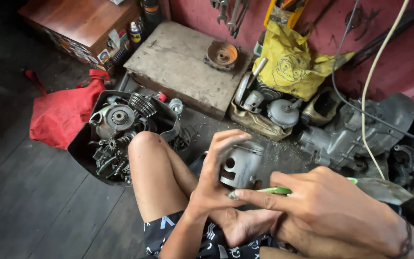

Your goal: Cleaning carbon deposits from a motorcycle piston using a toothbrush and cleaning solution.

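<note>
1. The left hand (pixel 212 182) wraps its grip around a dull grey metal piston (pixel 240 164), fingers curled over the crown and thumb at the base; the side of the piston under the palm is hidden.
2. The right hand (pixel 331 206) pinches a thin green-handled tool (pixel 276 191). The tool's tip sits just below the piston and is too small to make out, and most of its handle is covered by the fingers.
3. The right forearm is cut off at the lower right edge.
4. A bare knee (pixel 147 148) rises just left of the left grip, hiding part of a black plastic tub of gears (pixel 116 139).
5. Beyond the grips lie a grey engine casing (pixel 355 129), a yellow plastic bag (pixel 291 62) and a worn wooden board (pixel 183 62).
6. All rest on a dark plank floor (pixel 34 201) below a red wall (pixel 312 19).
</note>
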